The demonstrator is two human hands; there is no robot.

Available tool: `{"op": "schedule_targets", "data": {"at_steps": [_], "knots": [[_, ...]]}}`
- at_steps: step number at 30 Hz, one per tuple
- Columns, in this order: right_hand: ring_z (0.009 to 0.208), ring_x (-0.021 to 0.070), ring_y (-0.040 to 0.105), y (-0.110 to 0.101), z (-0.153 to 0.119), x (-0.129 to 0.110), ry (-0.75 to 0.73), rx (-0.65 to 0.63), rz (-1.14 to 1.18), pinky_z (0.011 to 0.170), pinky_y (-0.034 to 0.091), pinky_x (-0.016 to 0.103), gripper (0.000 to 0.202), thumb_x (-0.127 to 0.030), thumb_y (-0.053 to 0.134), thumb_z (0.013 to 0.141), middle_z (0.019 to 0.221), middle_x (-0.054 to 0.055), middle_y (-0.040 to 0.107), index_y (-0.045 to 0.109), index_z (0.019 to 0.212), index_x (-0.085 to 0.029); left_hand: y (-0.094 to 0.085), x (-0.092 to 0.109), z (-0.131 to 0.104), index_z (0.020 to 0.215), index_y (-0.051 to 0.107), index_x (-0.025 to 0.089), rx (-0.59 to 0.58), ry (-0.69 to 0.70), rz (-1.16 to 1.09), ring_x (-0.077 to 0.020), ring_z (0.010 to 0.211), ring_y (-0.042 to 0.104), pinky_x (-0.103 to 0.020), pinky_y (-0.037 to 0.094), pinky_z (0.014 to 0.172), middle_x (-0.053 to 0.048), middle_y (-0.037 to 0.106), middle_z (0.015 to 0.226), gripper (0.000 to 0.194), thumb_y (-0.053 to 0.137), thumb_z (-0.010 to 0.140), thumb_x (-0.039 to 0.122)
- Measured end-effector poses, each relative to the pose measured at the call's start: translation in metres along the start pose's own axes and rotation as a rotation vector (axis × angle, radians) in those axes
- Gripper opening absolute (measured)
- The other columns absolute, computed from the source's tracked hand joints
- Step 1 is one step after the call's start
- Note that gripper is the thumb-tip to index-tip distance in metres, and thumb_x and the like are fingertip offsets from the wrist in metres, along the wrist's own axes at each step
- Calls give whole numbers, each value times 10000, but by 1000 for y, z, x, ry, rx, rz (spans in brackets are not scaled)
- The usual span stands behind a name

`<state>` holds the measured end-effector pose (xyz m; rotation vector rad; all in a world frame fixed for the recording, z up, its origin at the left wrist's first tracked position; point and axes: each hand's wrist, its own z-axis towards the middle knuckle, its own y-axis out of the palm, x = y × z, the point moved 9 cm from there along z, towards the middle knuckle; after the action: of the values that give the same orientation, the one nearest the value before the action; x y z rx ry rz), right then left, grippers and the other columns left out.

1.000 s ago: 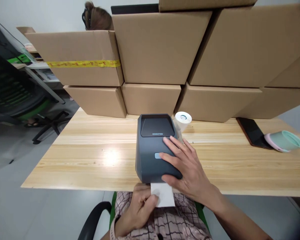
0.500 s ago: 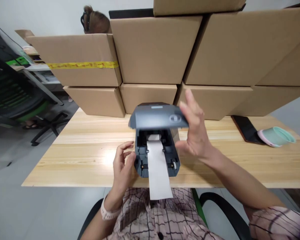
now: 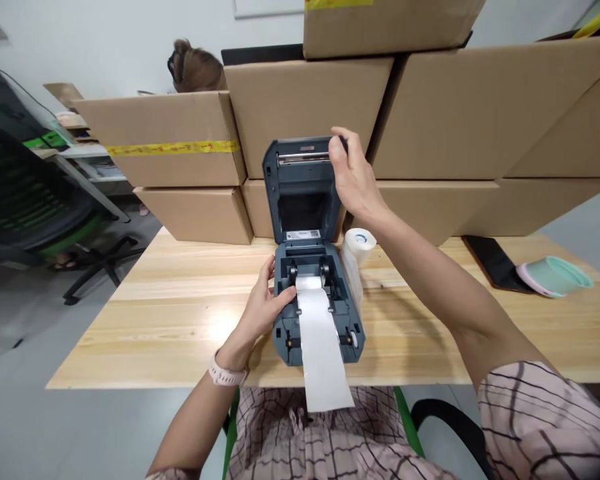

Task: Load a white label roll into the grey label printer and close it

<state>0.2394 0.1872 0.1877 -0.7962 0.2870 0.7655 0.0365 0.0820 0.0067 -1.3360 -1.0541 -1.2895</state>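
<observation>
A dark grey label printer (image 3: 286, 340) stands on the wooden table with its lid (image 3: 274, 200) raised upright on the hinge. My right hand (image 3: 355, 175) grips the lid's top right corner, fingers over the edge. Along the left side of the printer body lies my left hand (image 3: 264, 303), its thumb hooked over the rim. From the small roll inside, a strip of white label paper (image 3: 325, 363) runs forward over the roller and hangs past the table's front edge. A roll of white material (image 3: 359, 245) stands close against the printer's right side.
Stacked cardboard boxes (image 3: 305, 100) form a wall behind the printer. A dark phone (image 3: 490, 260) and a mint and pink cup-like object (image 3: 555, 277) lie on the right. At left is an office chair (image 3: 35, 200); a person's head (image 3: 197, 67) shows beyond the boxes.
The lid has swung up and back with my right hand on it, baring its inner side. My left hand has come onto the printer's left side. The white roll has come into view.
</observation>
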Motion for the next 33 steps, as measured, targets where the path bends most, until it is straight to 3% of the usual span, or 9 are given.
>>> {"op": "schedule_targets", "data": {"at_steps": [2,5,10,12,15,22,25,28,33], "knots": [[1529,331,384,-12,-21,-24,-156,76,-88,1228,325,572,604,-628,274,1059,1589,116,449,350,1551,-286,-1,-1,-1,1567,359,212,14,-8,-3,-328,1418,517,-382,578,962,-177,491,1578,870,765,826,417],[1342,317,569,-11,-65,-60,-416,-1,-167,1128,420,535,398,-405,416,1052,1384,116,644,574,1387,-259,0,0,-2,1562,375,191,25,2,7,-332,1388,548,-386,581,956,-178,519,1557,860,759,825,412],[959,253,705,68,-124,-42,-375,-937,-363,816,465,360,334,-196,404,1029,1029,121,780,718,1143,-194,-2,0,-1,1560,393,182,41,29,44,-336,1361,580,-400,577,978,-175,556,1531,830,747,837,385],[948,265,711,84,-136,-34,-356,-1158,-398,830,452,357,321,-183,440,1007,988,129,783,728,1148,-190,-3,-2,0,1572,385,176,39,29,38,-332,1370,580,-413,565,1015,-178,553,1540,839,736,827,337],[981,310,714,99,-139,-37,-388,-1279,-388,906,452,402,299,-183,505,970,947,160,780,737,1156,-154,-6,-3,2,1608,324,159,28,21,3,-320,1416,553,-438,505,1118,-200,513,1581,906,711,796,261],[1116,336,686,114,-150,-42,-367,-1431,-266,905,496,417,551,-208,671,848,1219,157,736,606,1395,-192,-9,-5,2,1651,200,170,-1,15,-90,-304,1356,620,-469,483,1145,-226,494,1594,1005,688,772,196],[1042,255,689,90,-143,-44,-324,-1418,-36,870,525,348,655,-224,706,809,1153,87,736,542,1443,-195,-8,-4,1,1643,220,173,-8,25,-86,-303,1365,611,-475,472,1156,-223,493,1595,986,687,775,200],[1038,212,673,30,-121,-37,-198,-1187,356,908,539,342,655,-317,708,855,1165,54,710,511,1476,-249,-8,-5,1,1638,222,139,-6,14,-79,-314,1390,587,-481,449,1176,-247,476,1598,983,702,785,235],[1060,240,671,-63,-127,47,105,-763,425,934,548,392,334,-381,784,851,1158,71,704,686,1164,-320,-8,-3,0,1631,258,158,2,18,-57,-316,1441,535,-490,406,1210,-229,483,1598,954,707,793,242]]}}
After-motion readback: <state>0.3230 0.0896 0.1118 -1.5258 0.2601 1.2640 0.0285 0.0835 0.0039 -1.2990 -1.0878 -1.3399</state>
